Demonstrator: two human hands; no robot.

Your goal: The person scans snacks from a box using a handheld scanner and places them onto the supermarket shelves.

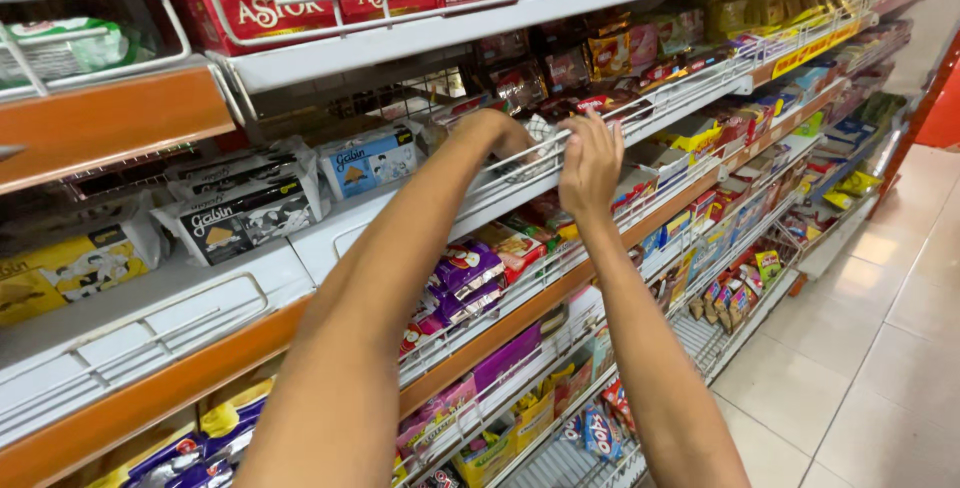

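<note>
I see both bare arms stretch from the bottom centre of the frame up to a white shelf with a white wire rail [640,108] running diagonally through the middle of the frame; my left hand [500,133] sits just left of centre, reaching over the rail into the shelf, its fingers curled down among dark snack packets [520,83] behind the rail; whether they actually grip one I cannot tell, since the fingertips are hidden behind the hand and the wire; my right hand [590,163] is just beside it, to the right, fingers together and pointing up, laid against the rail, with the fingertips touching the top wire, resting on it rather than closed round anything; a small white patterned packet [541,130] shows between the two hands, right at the rail.

To the left of centre, white and blue cracker boxes [370,160] and black and white ones [240,216] lie on the same shelf; at the upper left, red boxes [290,3] stand behind another wire rail; below my arms, purple packets [465,268] fill a lower shelf; further shelves of mixed snacks run off to the upper right; a pale tiled floor [880,328] fills the lower right.
</note>
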